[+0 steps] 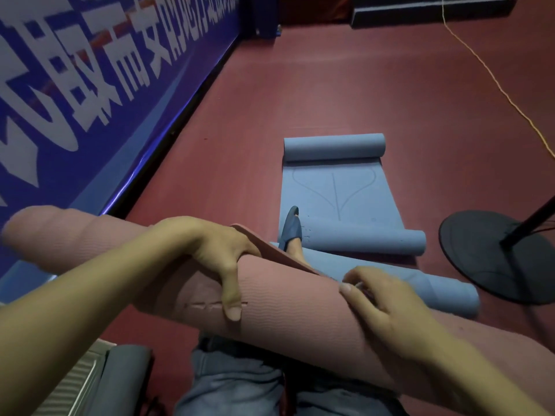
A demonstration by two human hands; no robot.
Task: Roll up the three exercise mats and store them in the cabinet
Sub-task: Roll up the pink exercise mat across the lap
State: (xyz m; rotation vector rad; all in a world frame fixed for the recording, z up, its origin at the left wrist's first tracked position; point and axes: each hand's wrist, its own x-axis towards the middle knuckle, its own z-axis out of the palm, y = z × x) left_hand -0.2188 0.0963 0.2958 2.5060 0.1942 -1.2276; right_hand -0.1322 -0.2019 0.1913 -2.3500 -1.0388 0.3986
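Observation:
A rolled pink mat [288, 307] lies across my lap, running from upper left to lower right. My left hand [222, 253] grips it over the top, thumb pointing down its near side. My right hand [381, 301] pinches the mat's loose outer edge near the middle. On the red floor ahead, a blue mat [339, 190] lies partly unrolled with both ends curled. A second blue mat [432, 292], rolled up, lies just behind the pink one.
A blue banner wall [90, 85] runs along the left. A black round stand base [492, 256] with a pole sits at the right. A yellow cord [486, 73] crosses the floor. My slippered foot [289, 229] rests on the unrolled blue mat. A grey seat [123, 376] is at lower left.

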